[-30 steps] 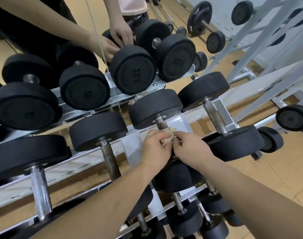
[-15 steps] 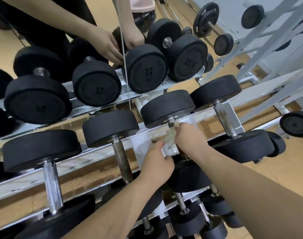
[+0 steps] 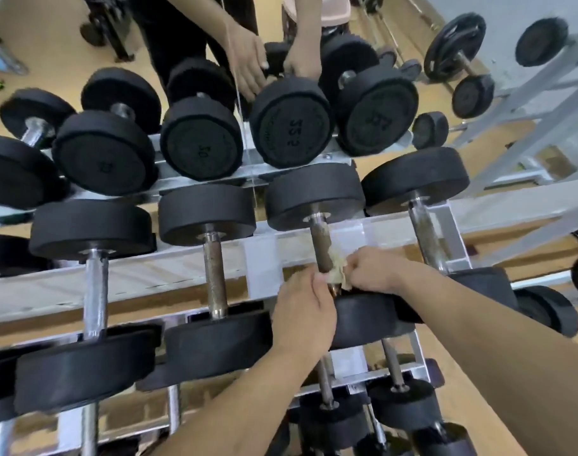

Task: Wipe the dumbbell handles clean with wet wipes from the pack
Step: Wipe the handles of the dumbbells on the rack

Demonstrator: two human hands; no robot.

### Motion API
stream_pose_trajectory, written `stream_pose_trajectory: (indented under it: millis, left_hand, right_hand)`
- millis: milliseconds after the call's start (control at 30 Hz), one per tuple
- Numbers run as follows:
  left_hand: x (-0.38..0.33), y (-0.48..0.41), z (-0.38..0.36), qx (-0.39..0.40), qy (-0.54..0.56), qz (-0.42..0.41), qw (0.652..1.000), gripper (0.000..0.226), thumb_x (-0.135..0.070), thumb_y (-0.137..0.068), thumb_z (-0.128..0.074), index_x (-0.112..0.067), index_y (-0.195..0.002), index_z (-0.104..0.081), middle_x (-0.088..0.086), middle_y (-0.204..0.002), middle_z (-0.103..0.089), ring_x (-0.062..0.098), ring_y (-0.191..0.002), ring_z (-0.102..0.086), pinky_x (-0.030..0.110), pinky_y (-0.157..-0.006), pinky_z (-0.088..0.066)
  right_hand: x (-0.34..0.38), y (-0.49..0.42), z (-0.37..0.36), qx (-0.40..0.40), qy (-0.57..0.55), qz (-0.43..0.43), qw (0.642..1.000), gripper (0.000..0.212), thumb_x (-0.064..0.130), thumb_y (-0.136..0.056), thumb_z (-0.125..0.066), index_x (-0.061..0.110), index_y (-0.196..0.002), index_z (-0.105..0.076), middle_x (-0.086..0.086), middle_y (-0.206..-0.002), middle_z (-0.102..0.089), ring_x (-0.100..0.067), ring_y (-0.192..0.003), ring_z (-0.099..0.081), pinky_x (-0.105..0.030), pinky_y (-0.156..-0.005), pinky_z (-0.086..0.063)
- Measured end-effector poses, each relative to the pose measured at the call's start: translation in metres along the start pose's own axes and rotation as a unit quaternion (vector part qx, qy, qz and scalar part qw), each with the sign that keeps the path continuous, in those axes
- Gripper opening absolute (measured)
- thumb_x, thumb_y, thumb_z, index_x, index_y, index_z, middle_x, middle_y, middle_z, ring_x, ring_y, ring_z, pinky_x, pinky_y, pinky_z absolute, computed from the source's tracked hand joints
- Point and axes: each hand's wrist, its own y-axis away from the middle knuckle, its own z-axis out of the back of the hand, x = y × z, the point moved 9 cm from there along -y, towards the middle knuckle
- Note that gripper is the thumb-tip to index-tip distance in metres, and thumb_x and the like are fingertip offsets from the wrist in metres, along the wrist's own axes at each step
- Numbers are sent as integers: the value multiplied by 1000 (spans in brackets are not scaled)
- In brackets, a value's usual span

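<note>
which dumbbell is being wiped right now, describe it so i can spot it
Find the grey rack and its middle tier. The dumbbell is second from the right there. Only its brown handle has a crumpled wipe against it, pinched by the left hand and the right hand.

Upper row, seen end-on. On the centre-left end face [image 3: 200, 143] we read "50", turned sideways. On the centre-right end face [image 3: 291, 121] we read digits resembling "55 2", likewise turned. On the right end face [image 3: 378, 118] and the left end face [image 3: 101, 158] the marks are too blurred for us to read.
</note>
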Motion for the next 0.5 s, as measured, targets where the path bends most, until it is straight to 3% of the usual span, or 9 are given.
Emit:
stream_pose_trajectory:
  millis: [133, 200, 300, 367, 433, 500]
  left_hand:
    - [-2, 8, -2, -16, -9, 14, 1000, 45, -33, -109, -26, -18, -143, -52, -3, -144, -54, 16, -135, -44, 23, -114, -25]
    - [0, 10, -3, -14, -20, 11, 1000, 47, -34, -109, -26, -21, -148, -47, -6, -150, -49, 11, -139, -40, 19, -115, -22]
    - [-4, 8, -4, -17, -21, -5, 1000, 47, -37, -108, -23, -30, -148, -46, -15, -148, -49, 1, -135, -39, 12, -110, -21]
    - [-4, 8, -3, -14, -15, -9, 1000, 46, -37, -108, -23, -34, -148, -45, -20, -145, -47, -7, -130, -37, 7, -106, -18]
    - [-7, 9, -2, -8, -15, -17, 1000, 46, -38, -108, -23, -36, -149, -43, -22, -143, -47, -6, -129, -38, 8, -105, -18]
    - [-7, 8, -2, -5, -15, -21, 1000, 46, -38, -107, -23, -37, -150, -42, -23, -142, -47, -3, -131, -39, 11, -107, -23]
  right_hand:
    - [-9, -8, -2, 35, -3, -13, 999, 28, 10, -96, -51, 17, -69, -49, -3, -79, -55, -26, -86, -51, -26, -69, -38]
    - [-12, -25, 0, -16, -167, -25, 986, 21, 6, -93, -53, 17, -76, -54, -1, -72, -54, -26, -79, -54, -25, -64, -43]
    - [-14, -44, 8, -101, -390, -61, 913, 17, 7, -96, -53, 23, -100, -58, 4, -72, -60, -19, -70, -58, -28, -58, -49]
    - [-12, -56, 17, -147, -463, -84, 870, 10, 11, -97, -56, 15, -103, -63, -7, -86, -69, -25, -82, -66, -37, -71, -60]
    - [-6, -66, 6, -92, -536, -111, 832, 21, 12, -101, -50, 8, -115, -65, -16, -109, -74, -33, -95, -72, -40, -81, -62]
    - [4, -70, -13, 23, -578, -104, 809, 31, 9, -105, -41, 7, -121, -67, -17, -113, -77, -37, -101, -75, -47, -92, -61]
